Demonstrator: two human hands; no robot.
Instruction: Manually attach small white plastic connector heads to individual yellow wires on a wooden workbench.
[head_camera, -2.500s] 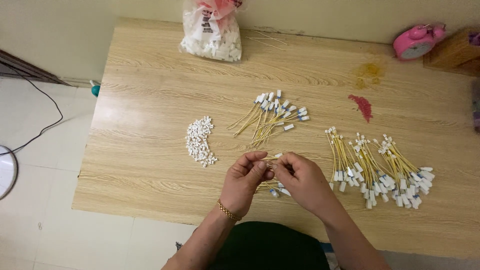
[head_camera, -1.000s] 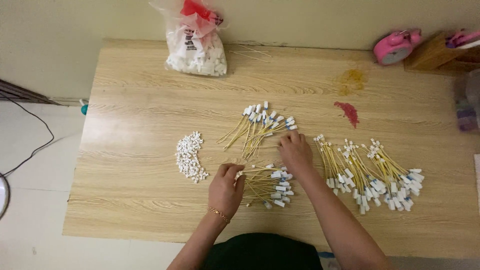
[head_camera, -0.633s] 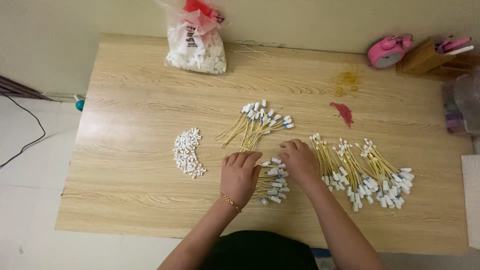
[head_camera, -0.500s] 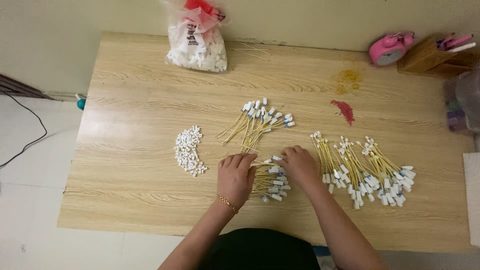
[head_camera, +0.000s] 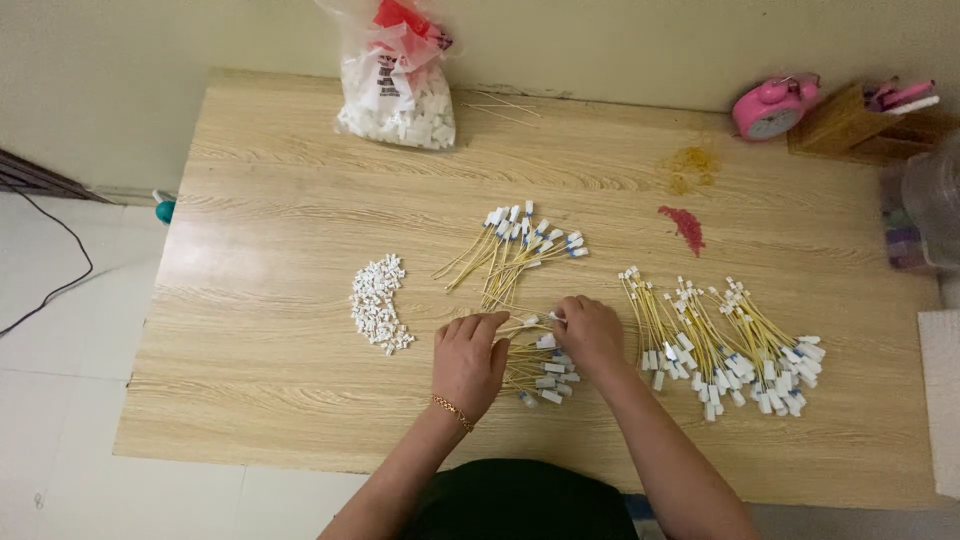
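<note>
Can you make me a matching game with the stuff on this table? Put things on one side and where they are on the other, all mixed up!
Things:
1. plastic bag of white pieces
2. pink clock
3. small heap of loose white caps
4. big pile of yellow wires

Places:
A. to the right of the right hand
B. far edge of the table, towards the left
C. to the left of the left hand
D. far right corner

Pairs: 1-B, 2-D, 3-C, 4-A

Both hands sit on a small bunch of yellow wires with white plugs, left hand flat, right hand pinching one end. Loose white plugs lie just left, a bigger wire pile right, all on a wooden table.
</note>
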